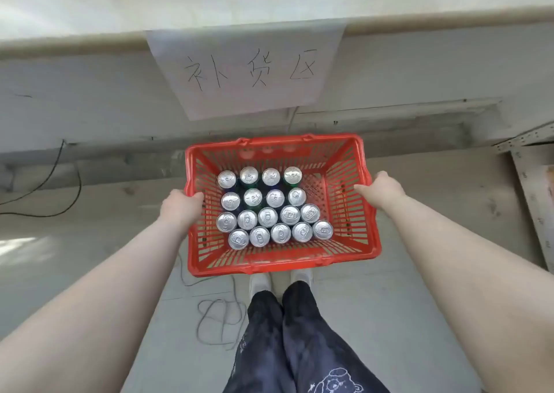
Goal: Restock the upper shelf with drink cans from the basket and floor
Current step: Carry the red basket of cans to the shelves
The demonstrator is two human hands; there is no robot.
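A red slatted plastic basket (353, 236) sits in the middle of the view, above my feet. Several drink cans (267, 216) stand upright in rows inside it, and I see their silver tops. My left hand (180, 208) grips the basket's left rim. My right hand (382, 190) grips the right rim. The pale upper shelf (90, 41) runs across the top of the view, its front edge facing me.
A white paper sign (245, 68) with handwritten characters hangs from the shelf edge. Thin cables (218, 320) lie coiled on the grey floor by my left foot, and another cable (60, 182) trails at the left. A perforated metal frame (527, 140) stands at the right.
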